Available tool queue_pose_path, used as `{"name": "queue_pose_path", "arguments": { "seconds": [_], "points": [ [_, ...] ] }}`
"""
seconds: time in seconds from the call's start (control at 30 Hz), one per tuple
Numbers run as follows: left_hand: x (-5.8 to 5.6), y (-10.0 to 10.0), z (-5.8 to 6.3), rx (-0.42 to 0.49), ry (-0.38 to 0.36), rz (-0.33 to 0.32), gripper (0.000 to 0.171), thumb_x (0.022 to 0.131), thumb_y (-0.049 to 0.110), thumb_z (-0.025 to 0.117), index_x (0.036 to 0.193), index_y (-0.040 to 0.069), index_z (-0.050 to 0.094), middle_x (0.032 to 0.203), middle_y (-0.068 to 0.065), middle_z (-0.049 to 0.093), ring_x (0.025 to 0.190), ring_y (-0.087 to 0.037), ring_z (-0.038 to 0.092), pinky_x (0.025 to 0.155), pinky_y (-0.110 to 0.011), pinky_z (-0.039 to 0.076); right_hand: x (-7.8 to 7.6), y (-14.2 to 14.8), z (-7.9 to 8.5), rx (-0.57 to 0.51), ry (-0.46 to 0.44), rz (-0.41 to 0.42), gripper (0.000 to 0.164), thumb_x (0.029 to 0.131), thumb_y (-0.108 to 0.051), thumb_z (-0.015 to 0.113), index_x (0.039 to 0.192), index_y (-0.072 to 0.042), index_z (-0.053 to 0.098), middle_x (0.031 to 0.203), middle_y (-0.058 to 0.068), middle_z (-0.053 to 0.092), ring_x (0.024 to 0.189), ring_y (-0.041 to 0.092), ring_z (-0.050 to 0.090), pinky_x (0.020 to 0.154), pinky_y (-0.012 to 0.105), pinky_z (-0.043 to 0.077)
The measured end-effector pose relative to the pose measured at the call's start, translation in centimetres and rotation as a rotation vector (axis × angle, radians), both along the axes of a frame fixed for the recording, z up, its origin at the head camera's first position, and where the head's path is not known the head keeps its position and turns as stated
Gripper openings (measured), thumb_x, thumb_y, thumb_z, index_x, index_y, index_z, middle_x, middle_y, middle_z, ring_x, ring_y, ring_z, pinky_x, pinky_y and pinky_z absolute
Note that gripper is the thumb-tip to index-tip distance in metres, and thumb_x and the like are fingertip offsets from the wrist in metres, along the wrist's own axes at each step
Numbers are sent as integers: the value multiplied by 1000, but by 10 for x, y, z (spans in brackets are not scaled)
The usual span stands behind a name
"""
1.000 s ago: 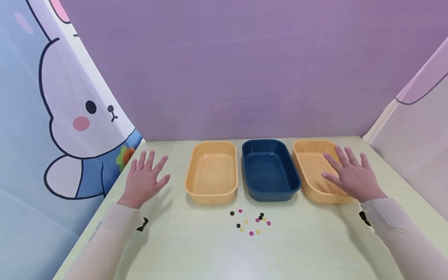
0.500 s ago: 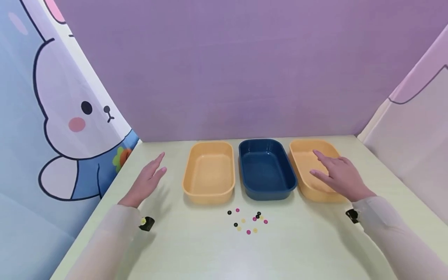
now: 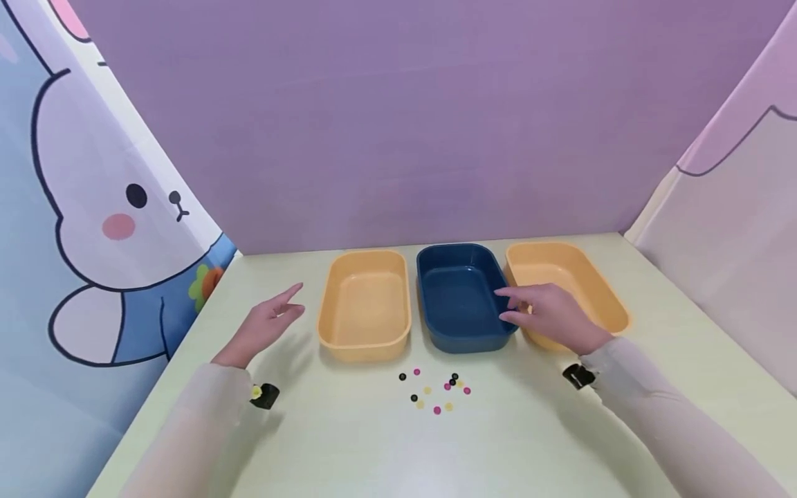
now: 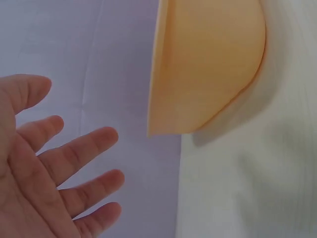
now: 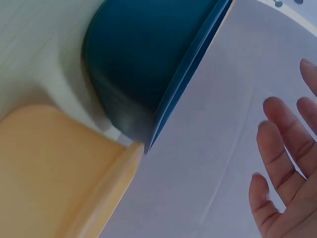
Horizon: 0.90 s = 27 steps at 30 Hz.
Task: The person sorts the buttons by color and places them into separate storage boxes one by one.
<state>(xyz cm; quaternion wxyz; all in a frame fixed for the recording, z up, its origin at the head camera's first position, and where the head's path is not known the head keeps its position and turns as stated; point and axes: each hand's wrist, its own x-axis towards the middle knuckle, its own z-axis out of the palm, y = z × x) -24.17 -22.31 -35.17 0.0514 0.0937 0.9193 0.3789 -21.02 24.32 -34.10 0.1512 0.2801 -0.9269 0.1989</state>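
Left hand [image 3: 258, 330], fingers spread, hangs above pale tabletop [image 3: 349, 443], beside a light-orange, round-cornered plastic tray [image 3: 366, 304]. Right hand [image 3: 551, 315], fingers loosely bent and apart, is near a dark-blue plastic tray [image 3: 461, 297] and a second light-orange tray [image 3: 582, 282]. Small round black, magenta and yellow discs [image 3: 447, 386] lie scattered on near side of trays.

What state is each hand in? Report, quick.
Left hand: open, holding nothing.
Right hand: open, fingers loosely bent, holding nothing.
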Motion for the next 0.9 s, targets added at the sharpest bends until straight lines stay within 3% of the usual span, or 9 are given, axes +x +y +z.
{"name": "queue_pose_path", "arguments": {
  "seconds": [0.13,0.23,0.53,0.77,0.9],
  "points": [
    [-5,4,-7,-14,-15,-22,63,99,34,52,150,5,29,110,-23,64,108,-40,55,92,-52,44,4,-7,2,16,-83,3,37,80,-15,77,114,-2,68,75,-9,65,57,3,50,55,23,44],
    [-7,7,-11,-19,-47,-64,65,97,32,56,150,5,30,94,-18,64,94,-34,58,84,-45,46,7,-10,2,32,-142,12,38,81,-18,76,115,-3,68,74,-10,64,54,1,48,53,23,43],
    [-6,11,-18,-3,-139,-113,74,91,31,66,150,6,29,94,-13,69,87,-27,63,89,-53,46,10,-24,-7,-2,-321,120,32,85,-12,72,115,-1,67,76,-9,65,54,1,47,51,22,42],
    [-6,8,-21,15,-111,-204,74,87,24,71,146,0,34,87,-11,70,84,-25,65,82,-45,50,12,-36,-19,24,-477,238,24,87,-12,70,109,-2,70,83,-8,66,67,3,56,60,21,49],
    [-6,9,-27,15,-91,-249,77,84,22,74,145,-3,35,83,-5,68,82,-19,63,81,-40,49,14,-40,-25,69,-540,268,22,86,-15,72,105,-3,71,79,-11,62,67,2,53,61,21,49]
  ]
}}
